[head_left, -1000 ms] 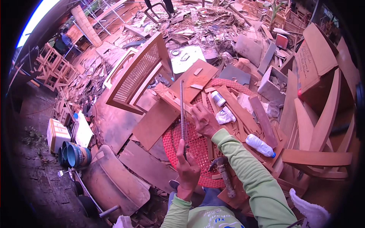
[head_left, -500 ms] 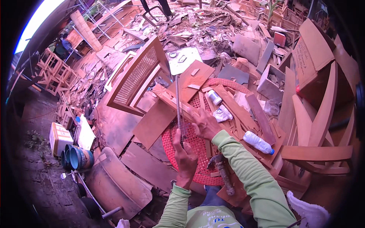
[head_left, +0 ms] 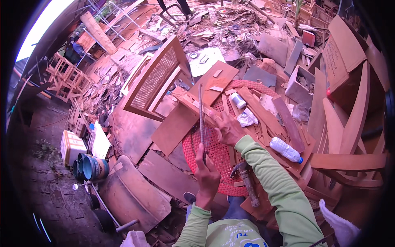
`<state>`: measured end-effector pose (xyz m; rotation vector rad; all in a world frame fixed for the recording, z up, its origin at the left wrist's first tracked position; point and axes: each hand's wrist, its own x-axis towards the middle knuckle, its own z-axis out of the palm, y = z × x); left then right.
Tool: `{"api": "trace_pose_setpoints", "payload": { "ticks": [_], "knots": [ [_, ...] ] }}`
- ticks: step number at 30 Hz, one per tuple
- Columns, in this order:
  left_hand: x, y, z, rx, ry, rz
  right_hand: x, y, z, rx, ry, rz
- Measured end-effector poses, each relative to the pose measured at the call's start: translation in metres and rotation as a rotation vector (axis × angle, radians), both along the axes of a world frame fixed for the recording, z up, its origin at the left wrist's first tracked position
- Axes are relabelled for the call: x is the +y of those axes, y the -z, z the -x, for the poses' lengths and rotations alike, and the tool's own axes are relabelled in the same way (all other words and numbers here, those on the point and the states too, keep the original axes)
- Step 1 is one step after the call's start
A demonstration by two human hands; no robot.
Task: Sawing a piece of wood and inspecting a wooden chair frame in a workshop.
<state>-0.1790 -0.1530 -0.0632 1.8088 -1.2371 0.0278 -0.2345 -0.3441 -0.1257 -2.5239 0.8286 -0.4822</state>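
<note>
My left hand (head_left: 207,176) is closed around the near end of a long, narrow, dark metal tool (head_left: 201,109), which looks like a saw seen edge-on. Its index finger lies along the tool. The tool points away from me and crosses a light wooden piece (head_left: 187,99). Pressed on the near end of that piece is my right hand (head_left: 228,128), with its thumb and fingers partly bent over it. Underneath is a red woven round seat or tabletop (head_left: 193,154), scattered with wood strips. A hammer (head_left: 248,187) lies near my right forearm.
A cane-backed wooden chair (head_left: 154,74) stands ahead to the left. A white jar (head_left: 237,100), a plastic bottle (head_left: 286,150) and planks lie right of my hands. Curved wooden parts (head_left: 356,111) and a cardboard box (head_left: 339,61) crowd the right. Blue-green buckets (head_left: 94,167) stand left.
My left hand has drawn the tool slightly back toward me. My right hand stays on the wooden piece. The whole view has shifted a little.
</note>
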Motion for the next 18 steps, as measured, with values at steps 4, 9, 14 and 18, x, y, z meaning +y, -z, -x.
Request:
{"api": "trace_pose_setpoints", "payload": {
  "ticks": [4,9,14,18],
  "knots": [
    [-0.042,0.014,-0.028,0.189,0.019,-0.078,-0.001,0.001,-0.003,0.025,-0.009,-0.029],
    [-0.001,-0.001,-0.003,0.203,0.026,-0.042,-0.001,-0.008,0.002,0.019,0.000,-0.009],
    [-0.011,0.022,-0.007,0.122,0.012,-0.004,-0.001,0.000,0.002,0.001,0.013,0.034],
    [0.002,0.000,-0.003,0.188,0.028,-0.006,0.006,-0.002,0.009,0.018,0.006,0.030]
  ]
}}
